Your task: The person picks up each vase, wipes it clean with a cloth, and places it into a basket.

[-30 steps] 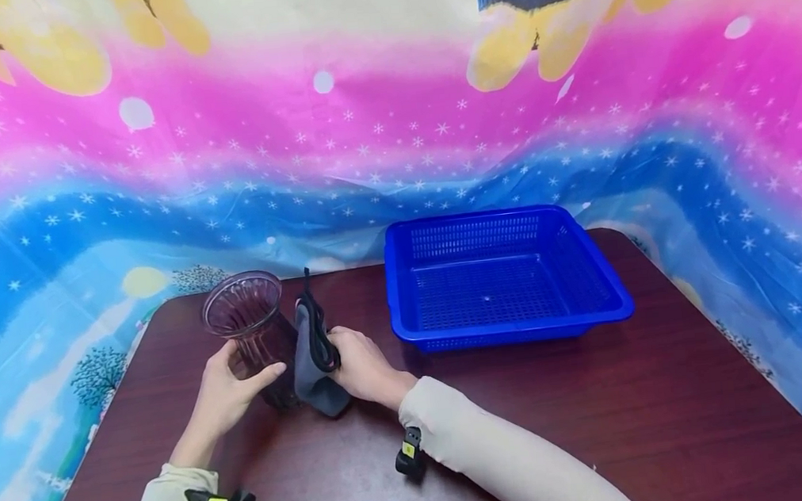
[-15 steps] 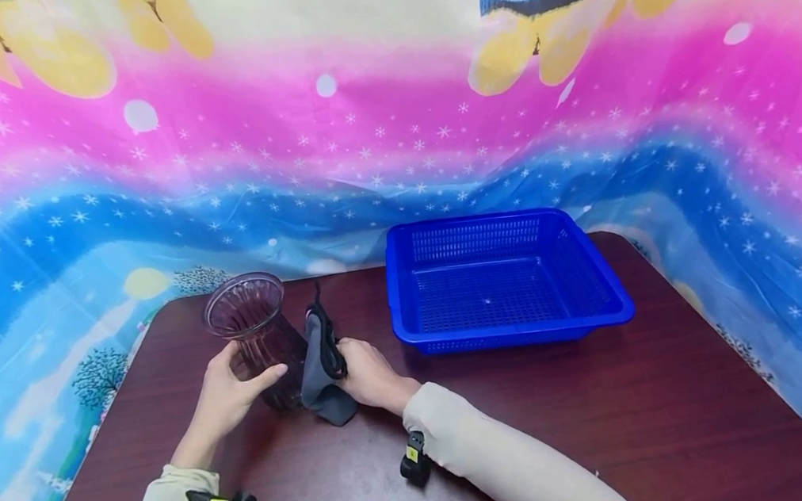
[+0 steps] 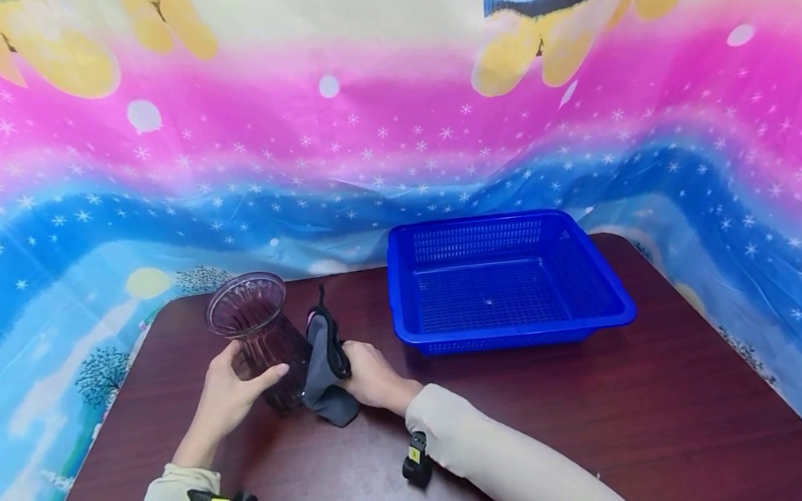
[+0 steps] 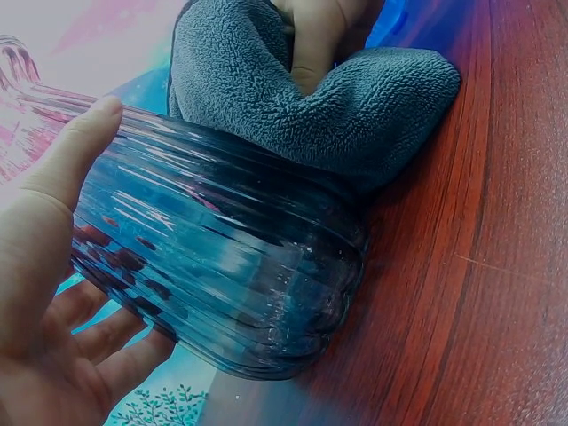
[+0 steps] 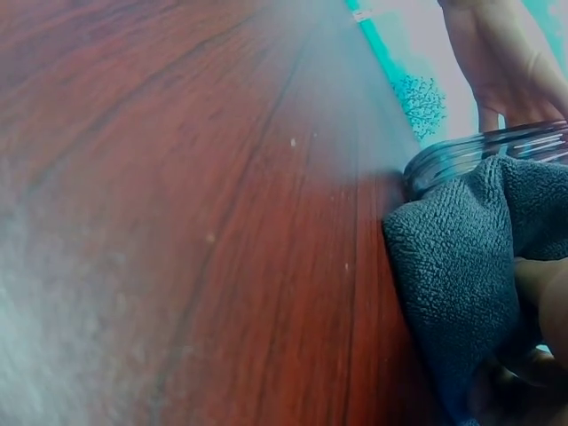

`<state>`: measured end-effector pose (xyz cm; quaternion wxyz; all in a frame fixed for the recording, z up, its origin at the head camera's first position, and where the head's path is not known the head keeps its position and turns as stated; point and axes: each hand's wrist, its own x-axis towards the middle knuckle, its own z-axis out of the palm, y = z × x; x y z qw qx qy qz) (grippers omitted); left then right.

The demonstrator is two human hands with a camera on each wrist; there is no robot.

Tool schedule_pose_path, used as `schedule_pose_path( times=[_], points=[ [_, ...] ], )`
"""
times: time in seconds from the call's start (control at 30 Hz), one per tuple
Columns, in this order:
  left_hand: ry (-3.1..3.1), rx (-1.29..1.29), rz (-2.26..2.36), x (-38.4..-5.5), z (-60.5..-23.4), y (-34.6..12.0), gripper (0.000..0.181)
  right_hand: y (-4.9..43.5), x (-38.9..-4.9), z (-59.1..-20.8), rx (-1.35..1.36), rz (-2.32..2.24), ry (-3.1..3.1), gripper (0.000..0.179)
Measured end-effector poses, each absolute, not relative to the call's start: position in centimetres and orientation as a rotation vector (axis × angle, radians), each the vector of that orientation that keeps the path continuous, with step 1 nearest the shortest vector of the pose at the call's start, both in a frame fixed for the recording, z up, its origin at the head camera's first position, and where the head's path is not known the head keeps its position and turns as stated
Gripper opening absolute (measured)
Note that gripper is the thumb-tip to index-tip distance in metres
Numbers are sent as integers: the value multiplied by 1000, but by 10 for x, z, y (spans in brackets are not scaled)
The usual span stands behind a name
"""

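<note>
A purple-tinted ribbed glass vase point(image 3: 266, 350) with a flared rim leans to the left on the table in the head view. My left hand point(image 3: 230, 389) grips it round the middle, thumb on the near side and fingers behind, as the left wrist view also shows on the vase point(image 4: 240, 240). A folded dark grey cloth point(image 3: 328, 376) is gathered in my right hand point(image 3: 374, 372). The fluffy side of the cloth point(image 4: 293, 98) lies against the right side of the vase, low on its body. Part of the right hand's fingers is hidden behind the folds.
A blue plastic basket point(image 3: 515, 328) with perforated walls stands at the back right of the dark red-brown wooden table point(image 3: 602, 424). Behind the table hangs a printed backdrop point(image 3: 392, 148) in pink and blue. A black camera strap sits at each wrist.
My right hand has shifted slightly right and down with the cloth, whose folds have changed shape. The left hand and vase have stayed nearly in place.
</note>
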<state>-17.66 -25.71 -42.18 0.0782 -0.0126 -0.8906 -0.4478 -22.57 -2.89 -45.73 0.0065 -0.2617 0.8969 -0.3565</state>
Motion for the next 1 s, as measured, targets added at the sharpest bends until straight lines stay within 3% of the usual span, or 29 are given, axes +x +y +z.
schedule_pose_path(
  times=[1.0],
  points=[
    [-2664,-28,-1331,-179,-427,-259,70,-36,-224,-439,-882,-1313,2800,5]
  ],
)
